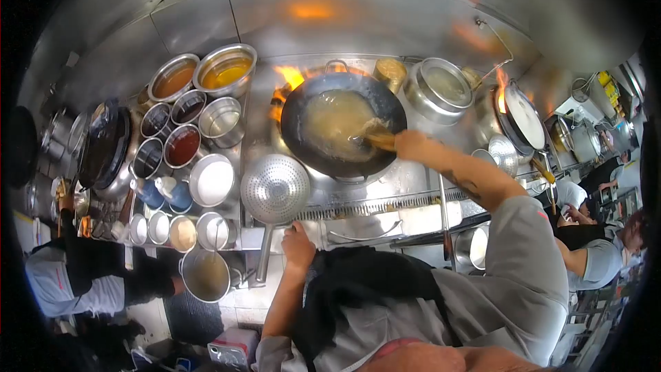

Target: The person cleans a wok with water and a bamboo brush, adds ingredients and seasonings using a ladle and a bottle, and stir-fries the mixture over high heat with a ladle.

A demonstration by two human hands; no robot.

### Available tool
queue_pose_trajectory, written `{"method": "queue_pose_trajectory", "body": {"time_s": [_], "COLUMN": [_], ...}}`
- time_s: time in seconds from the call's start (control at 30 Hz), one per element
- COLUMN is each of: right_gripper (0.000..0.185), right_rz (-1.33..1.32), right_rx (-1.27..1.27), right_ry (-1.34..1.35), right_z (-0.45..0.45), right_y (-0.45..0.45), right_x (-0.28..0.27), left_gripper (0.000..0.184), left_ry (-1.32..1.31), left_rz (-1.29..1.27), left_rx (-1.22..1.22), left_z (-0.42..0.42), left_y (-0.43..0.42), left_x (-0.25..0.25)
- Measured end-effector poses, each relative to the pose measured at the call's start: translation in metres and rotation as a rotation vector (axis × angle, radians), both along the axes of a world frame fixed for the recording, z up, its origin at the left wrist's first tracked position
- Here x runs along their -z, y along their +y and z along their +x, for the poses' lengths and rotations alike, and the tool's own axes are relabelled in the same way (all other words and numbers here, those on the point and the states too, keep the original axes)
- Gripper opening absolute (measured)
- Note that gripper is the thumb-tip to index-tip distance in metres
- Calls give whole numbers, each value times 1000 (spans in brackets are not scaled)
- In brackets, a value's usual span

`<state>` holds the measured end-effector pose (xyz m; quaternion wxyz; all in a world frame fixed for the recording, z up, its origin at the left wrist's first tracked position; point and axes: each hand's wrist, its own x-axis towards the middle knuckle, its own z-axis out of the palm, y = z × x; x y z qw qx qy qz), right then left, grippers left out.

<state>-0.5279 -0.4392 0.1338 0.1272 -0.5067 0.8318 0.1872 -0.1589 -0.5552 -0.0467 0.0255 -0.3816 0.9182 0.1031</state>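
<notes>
My right hand is closed around a bamboo wok brush, its head dipping into cloudy liquid in a large dark wok. The wok sits on a burner with flames at its upper left. At the stove's front edge, my left hand has its fingers curled; what they grip, if anything, is hidden. Just left of that hand is the handle of a large perforated skimmer, whose round bowl lies on the stove beside the wok; the hand looks apart from the handle.
Left of the wok stand steel pots of sauce, including one of yellow oil, and a bowl of white powder. A lidded-looking pot is behind right. Another flaming wok stands farther right. Co-workers are at both sides.
</notes>
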Motion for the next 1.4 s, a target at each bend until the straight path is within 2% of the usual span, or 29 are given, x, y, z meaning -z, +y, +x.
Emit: {"method": "queue_pose_trajectory", "body": {"time_s": [0.13,0.17,0.27,0.3,0.37,0.4,0.43,0.47,0.53,0.57,0.63,0.67,0.7,0.73,0.77,0.8,0.83,0.87,0.9,0.93,0.97,1.0,1.03,1.13,1.2,1.3,1.37,1.4], "right_gripper": [27,27,27,28,30,32,34,37,41,44,45,47,50,48,46,45,46,44,40,36,36,35,33,46,57,58,57,57], "right_rz": [-119,-192,-108,-106,-113,-149,-183,-214,-542,-710,-894,-1109,-1146,-1127,-1215,-1233,-1175,-1122,-1186,-1244,-1232,-1203,-1251,-1380,-1349,-1363,-1388,-1362], "right_rx": [63,154,217,179,115,193,270,344,429,467,574,521,630,954,995,1303,1573,1665,1660,1645,1583,1525,1549,1300,1284,1239,1211,1175], "right_ry": [-13,81,41,30,6,18,30,41,4,-8,-73,-138,-328,-664,-936,-1296,-1464,-1558,-1681,-1802,-1824,-1851,-1837,-1637,-1506,-1500,-1516,-1490], "right_z": [-24,-37,-37,-31,-10,-9,-11,-12,7,19,36,39,52,71,82,94,94,86,90,93,86,78,79,88,84,81,82,77], "right_y": [21,18,17,22,41,51,63,75,114,134,167,185,195,200,211,211,215,218,221,223,228,231,233,245,254,263,262,261], "right_x": [-10,1,14,3,-38,-48,-56,-63,-70,-68,-23,28,60,82,115,129,148,176,170,162,156,152,135,80,66,41,26,26], "left_gripper": [63,63,65,62,61,60,48,45,44,45,49,59,60,64,73,61,50,41,33,26,20,14,14,13,15,19,21,22], "left_ry": [127,174,459,664,804,867,915,931,962,963,960,1022,1093,1158,1215,1237,1221,1205,1199,1186,1178,1060,1054,1056,1049,964,1027,995], "left_rz": [147,174,706,1080,1413,1579,1634,1726,1906,1917,1935,2036,2049,2055,2057,1711,1368,1191,999,1229,1442,1872,1831,1706,1629,1511,1255,1235], "left_rx": [9,13,-198,-265,-290,-303,-291,-369,-530,-596,-738,-611,-727,-847,-961,-645,-333,-160,-12,-155,-332,-708,-698,-649,-619,-568,-326,-342], "left_z": [10,7,13,18,15,14,0,-18,-60,-83,-113,-132,-143,-156,-167,-173,-173,-174,-175,-184,-192,-197,-193,-175,-155,-133,-118,-119], "left_y": [-8,-14,-32,-33,-32,-33,-26,-22,-19,-12,5,-1,1,4,8,13,17,17,18,4,-9,-25,-22,-18,-16,-25,-6,-9], "left_x": [15,16,-11,-23,7,17,4,0,-6,-28,-77,-51,-50,-54,-54,-42,-22,-12,-2,4,10,18,17,-5,-17,-16,-44,-48]}}
